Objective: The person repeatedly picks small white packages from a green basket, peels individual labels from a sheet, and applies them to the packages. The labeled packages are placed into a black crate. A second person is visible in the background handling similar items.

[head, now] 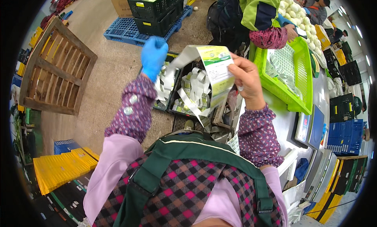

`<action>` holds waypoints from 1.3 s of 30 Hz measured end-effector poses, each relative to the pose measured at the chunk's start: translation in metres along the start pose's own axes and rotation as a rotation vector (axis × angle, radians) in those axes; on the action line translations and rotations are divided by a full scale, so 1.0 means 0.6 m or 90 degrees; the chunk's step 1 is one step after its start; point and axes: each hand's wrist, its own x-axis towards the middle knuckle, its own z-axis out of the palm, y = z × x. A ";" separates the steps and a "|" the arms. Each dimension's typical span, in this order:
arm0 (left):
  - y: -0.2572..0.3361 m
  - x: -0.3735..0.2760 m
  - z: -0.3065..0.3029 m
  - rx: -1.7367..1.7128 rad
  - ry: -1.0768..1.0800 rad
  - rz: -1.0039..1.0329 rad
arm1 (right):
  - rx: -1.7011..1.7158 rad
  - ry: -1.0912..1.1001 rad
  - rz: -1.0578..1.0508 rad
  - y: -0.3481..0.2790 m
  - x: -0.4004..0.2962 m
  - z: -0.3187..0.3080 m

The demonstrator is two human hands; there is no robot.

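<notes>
My right hand point(246, 76), bare, pinches a strip of printed green and white labels point(218, 67) between thumb and fingers. The strip arches leftward, its far part blurred, and its lower end hangs over the crates. My left hand point(154, 57), in a blue glove, is raised with its fingers closed, beside the strip's left part; whether it grips anything is hidden. Below stand two black crates with curled label strips, one at the left point(165, 84) and one in the middle point(196, 87).
At the right, a bright green basket point(306, 88) with printed packaging sits on a metal table point(274, 126) beside a scale point(309, 126). A person point(262, 11) stands ahead, holding a phone. Behind the left hand is a blue pallet point(123, 31) with crates; a wooden pallet point(59, 67) stands left.
</notes>
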 end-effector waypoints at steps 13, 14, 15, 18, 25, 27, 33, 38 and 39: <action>0.087 -0.063 0.101 -1.032 -0.394 -0.446 | -0.157 -0.073 0.117 0.133 -0.052 -0.068; 0.097 -0.049 0.095 -0.998 -0.367 -0.402 | -0.193 -0.066 0.120 0.139 -0.056 -0.074; 0.114 -0.035 0.087 -0.963 -0.342 -0.356 | -0.230 -0.058 0.120 0.146 -0.058 -0.080; 0.142 -0.009 0.075 -0.936 -0.375 -0.297 | -0.385 0.033 0.122 0.155 -0.050 -0.088; 0.169 -0.021 0.086 -0.848 -0.516 -0.191 | -0.110 0.119 -0.098 0.047 0.003 -0.047; 0.179 -0.026 0.076 -0.877 -0.523 -0.209 | -0.125 0.097 -0.125 0.026 0.016 -0.003; 0.189 -0.043 0.088 -0.845 -0.533 -0.246 | -0.236 0.137 -0.159 0.030 0.025 0.008; 0.193 -0.054 0.095 -0.887 -0.546 -0.257 | -0.339 0.143 -0.165 0.033 0.023 0.005; 0.197 -0.056 0.095 -0.891 -0.544 -0.269 | -0.373 0.160 -0.181 0.033 0.022 0.005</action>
